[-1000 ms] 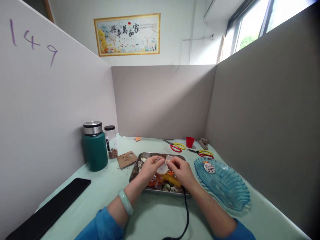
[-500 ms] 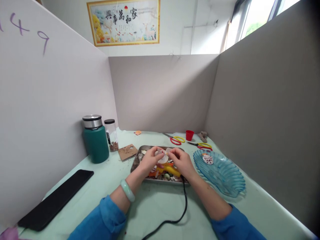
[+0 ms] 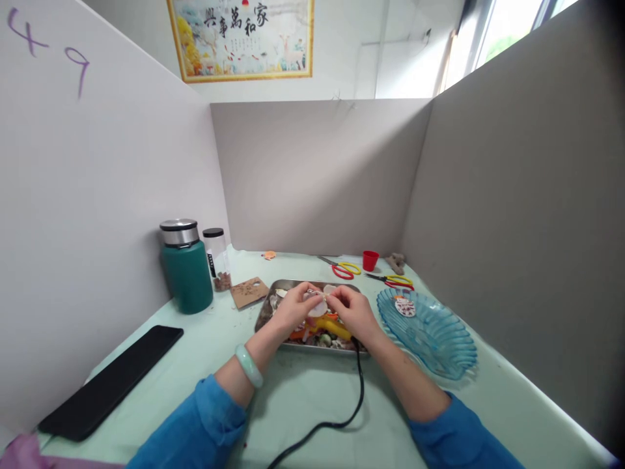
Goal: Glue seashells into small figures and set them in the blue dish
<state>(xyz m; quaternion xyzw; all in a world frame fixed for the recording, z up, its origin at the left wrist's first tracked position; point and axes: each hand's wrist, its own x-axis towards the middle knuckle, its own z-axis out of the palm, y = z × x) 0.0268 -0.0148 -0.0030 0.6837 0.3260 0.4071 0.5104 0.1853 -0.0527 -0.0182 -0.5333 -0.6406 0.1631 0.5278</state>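
Observation:
My left hand [image 3: 294, 309] pinches a whitish, translucent round shell piece [image 3: 319, 309] above the metal tray [image 3: 312, 349]. Close beside it, my right hand [image 3: 352, 314] has thumb and forefinger pressed together at the disc's edge. Whatever small bit those fingertips hold is too tiny to name. Under my hands, shells and orange pieces fill the tray. A yellow glue gun [image 3: 336, 327] lies across them, partly covered by my right hand, and its black cord [image 3: 362, 384] runs toward me.
Left stand a green flask [image 3: 187, 277], a clear jar [image 3: 215, 257] and a brown card [image 3: 249, 292]; a black slab [image 3: 114, 381] lies nearer. Right are a blue glass dish [image 3: 434, 339], two pairs of scissors [image 3: 343, 268] and a red cup [image 3: 370, 260]. Grey panels [image 3: 317, 176] enclose the table.
The whole view has shifted slightly upward in the picture. My hands keep their pinch over the tray, with only small fingertip movement at the disc's edge.

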